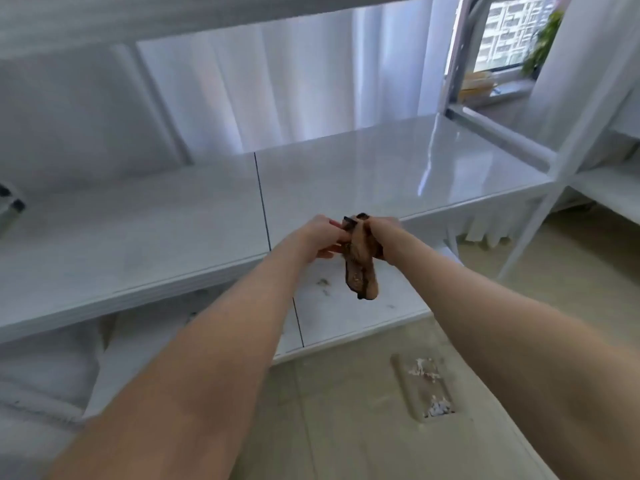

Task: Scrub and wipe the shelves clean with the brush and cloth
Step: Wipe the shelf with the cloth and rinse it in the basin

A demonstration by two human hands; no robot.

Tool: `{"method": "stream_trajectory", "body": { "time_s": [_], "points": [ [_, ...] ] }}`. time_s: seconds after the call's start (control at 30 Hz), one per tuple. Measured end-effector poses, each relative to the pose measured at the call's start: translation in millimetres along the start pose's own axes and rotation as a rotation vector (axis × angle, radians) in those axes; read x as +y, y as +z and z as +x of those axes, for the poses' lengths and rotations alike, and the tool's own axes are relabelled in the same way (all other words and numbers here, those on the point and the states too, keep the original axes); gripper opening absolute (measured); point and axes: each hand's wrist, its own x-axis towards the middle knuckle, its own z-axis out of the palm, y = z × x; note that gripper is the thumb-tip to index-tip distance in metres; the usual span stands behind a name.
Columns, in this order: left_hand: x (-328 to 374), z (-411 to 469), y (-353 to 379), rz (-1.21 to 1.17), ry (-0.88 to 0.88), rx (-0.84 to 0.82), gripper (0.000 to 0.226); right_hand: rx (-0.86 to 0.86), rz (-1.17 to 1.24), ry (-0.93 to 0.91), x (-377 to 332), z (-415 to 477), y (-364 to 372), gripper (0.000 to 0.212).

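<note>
A brown cloth [360, 271] with dark edging hangs bunched between both hands, just in front of the middle shelf's front edge. My left hand [320, 237] pinches its upper left part. My right hand [381, 237] grips the top of the bundle, fingers curled round it. The glossy white middle shelf [381, 174] stretches behind the hands. Below the cloth lies the lower shelf [346, 313], with dirt specks on it. No brush shows in this view.
A white metal shelf frame [540, 216] stands at the right, with another shelf unit beyond it. A dark-and-metal object [10, 206] sits at the far left edge of the middle shelf. On the wooden floor lies a scuffed patch [426, 389]. A window is at top right.
</note>
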Motion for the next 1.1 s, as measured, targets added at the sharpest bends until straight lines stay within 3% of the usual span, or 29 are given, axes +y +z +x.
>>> {"method": "stream_trajectory", "body": {
  "time_s": [0.1,0.27,0.37,0.47,0.53,0.67,0.8,0.87,1.0,1.1],
  "points": [
    [29.5,13.6,-2.1,-0.068,0.064,0.003,0.014,0.045,0.0,-0.062,-29.0,10.1,-15.1,0.011],
    [74.8,48.0,-18.0,-0.068,0.126,0.007,0.012,-0.056,0.15,-0.111,-74.6,33.3,-23.3,0.004],
    [92.5,72.7,-32.6,-0.046,0.166,-0.002,0.014,-0.071,0.174,-0.155,-97.9,51.9,-22.1,0.016],
    [104.4,101.0,-45.3,-0.092,0.247,0.086,0.014,0.033,0.237,-0.206,-117.1,75.9,-26.6,0.004],
    [110.9,115.3,-51.6,-0.152,0.291,0.156,0.005,0.089,0.27,-0.178,-128.0,90.2,-33.4,0.011],
    [119.1,139.8,-58.6,-0.167,0.306,0.271,0.029,0.11,0.348,-0.105,-144.0,117.7,-43.3,0.012],
    [125.7,150.2,-65.5,-0.175,0.286,0.187,0.017,0.067,0.331,-0.151,-156.7,144.3,-43.2,0.013],
    [126.7,154.2,-68.4,-0.201,0.282,0.162,0.025,0.082,0.319,-0.169,-163.6,156.0,-44.2,0.02],
    [128.7,163.1,-71.2,-0.184,0.279,0.156,0.027,0.151,0.26,-0.184,-167.8,178.4,-54.0,0.015],
    [127.5,171.8,-70.3,-0.15,0.273,0.231,0.021,0.111,0.206,-0.133,-167.0,188.4,-61.3,0.011]
  ]
}}
